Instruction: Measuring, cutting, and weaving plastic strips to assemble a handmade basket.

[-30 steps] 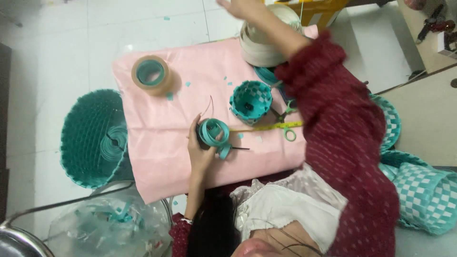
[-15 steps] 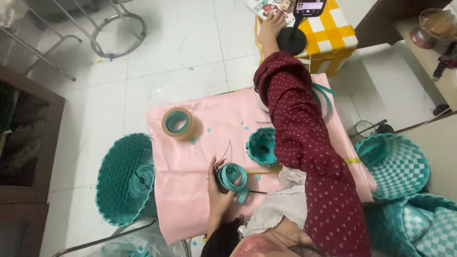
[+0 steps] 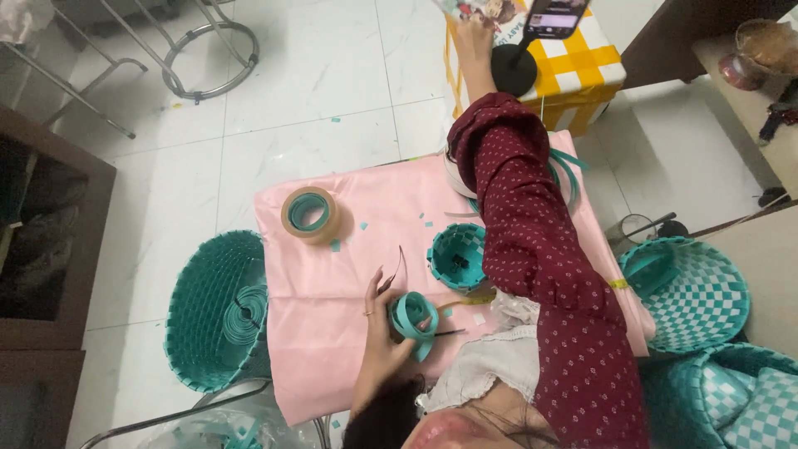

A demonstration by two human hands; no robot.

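The weaving looks paused: the left hand (image 3: 382, 337) is curled loosely round a coil of teal strip (image 3: 413, 318) on the pink cloth (image 3: 324, 333), just beside the small teal basket (image 3: 457, 256). The right hand (image 3: 475, 37) reaches well away to the phone stand (image 3: 515, 71); I cannot tell its grip. Resuming likely calls for bringing it back to the coil.

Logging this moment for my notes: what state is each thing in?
Left hand: holding teal strip coil.
Right hand: stretched out to the phone stand.
Small basket: upright on pink cloth, unfinished.
Tape roll: lying flat.
Large basket: on floor, strips inside.
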